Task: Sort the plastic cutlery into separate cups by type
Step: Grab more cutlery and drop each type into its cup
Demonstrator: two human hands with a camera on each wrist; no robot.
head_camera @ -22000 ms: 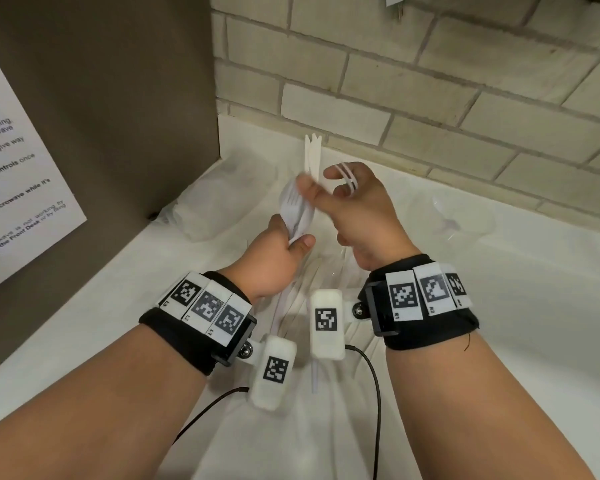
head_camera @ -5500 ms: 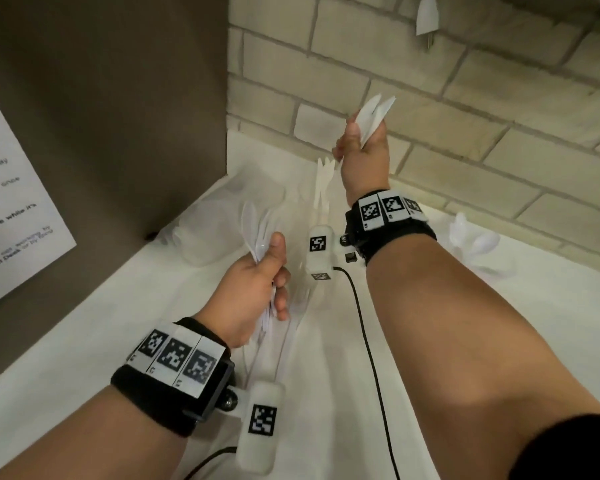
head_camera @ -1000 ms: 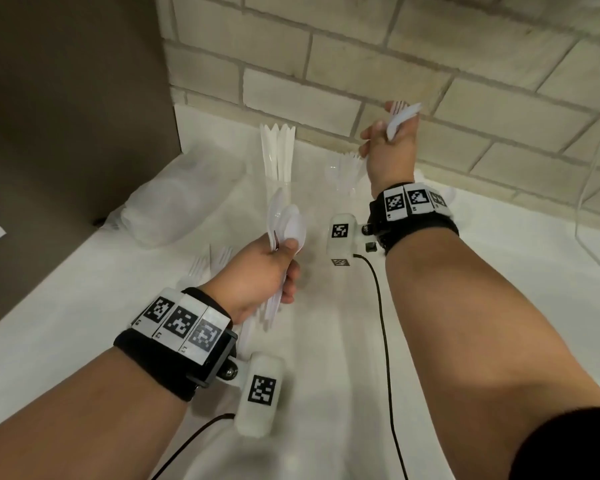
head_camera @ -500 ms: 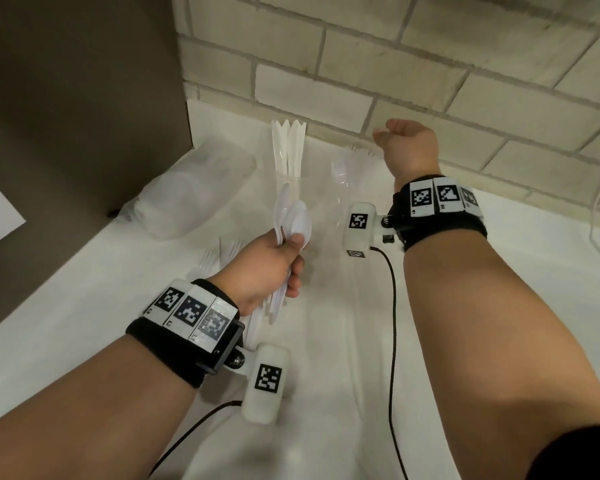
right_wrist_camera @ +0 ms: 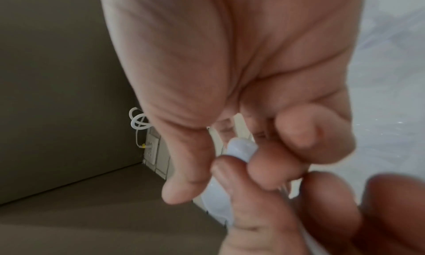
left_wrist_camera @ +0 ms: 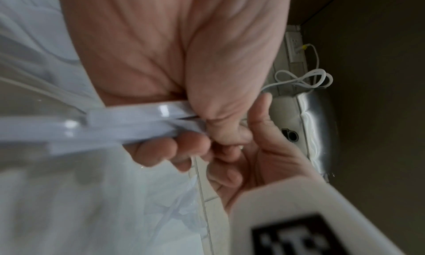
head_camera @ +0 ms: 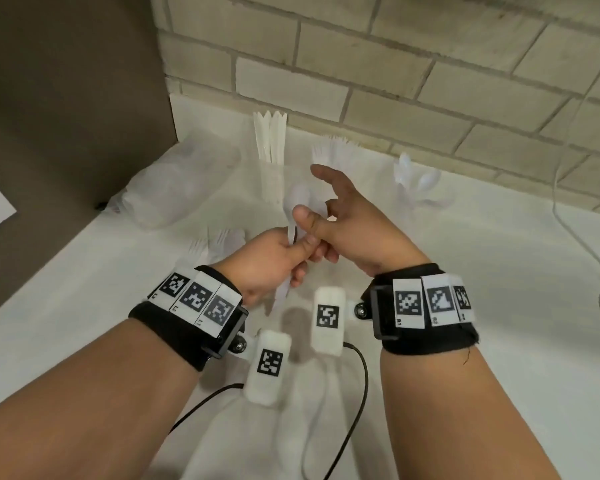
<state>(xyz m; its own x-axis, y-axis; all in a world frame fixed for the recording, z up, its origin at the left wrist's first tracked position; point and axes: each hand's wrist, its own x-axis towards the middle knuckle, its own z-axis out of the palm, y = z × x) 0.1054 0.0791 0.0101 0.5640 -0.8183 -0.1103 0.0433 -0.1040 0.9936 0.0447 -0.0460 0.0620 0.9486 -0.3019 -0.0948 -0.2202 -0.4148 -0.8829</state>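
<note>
My left hand (head_camera: 291, 251) grips a bundle of white plastic spoons (head_camera: 297, 202), bowls up, over the middle of the counter. Their handles (left_wrist_camera: 138, 120) stick out below the fist in the left wrist view. My right hand (head_camera: 316, 216) has its thumb and curled fingers pinching one spoon (right_wrist_camera: 241, 150) of the bundle, with the index finger stretched out. By the brick wall stand three clear cups: one with knives (head_camera: 271, 143), one with forks (head_camera: 333, 150), and one with spoons (head_camera: 416, 181) to the right.
Loose white forks (head_camera: 219, 240) lie on the white counter (head_camera: 499, 306) just left of my left hand. A wrapped stack of clear cups (head_camera: 181, 188) lies against the brown cabinet (head_camera: 66, 116) at the left. A white cable (head_camera: 568, 216) hangs at the right.
My right hand held cutlery near the cups by the wall, let it go, and has come back empty to the bundle. It now pinches a spoon there. The left hand has barely moved.
</note>
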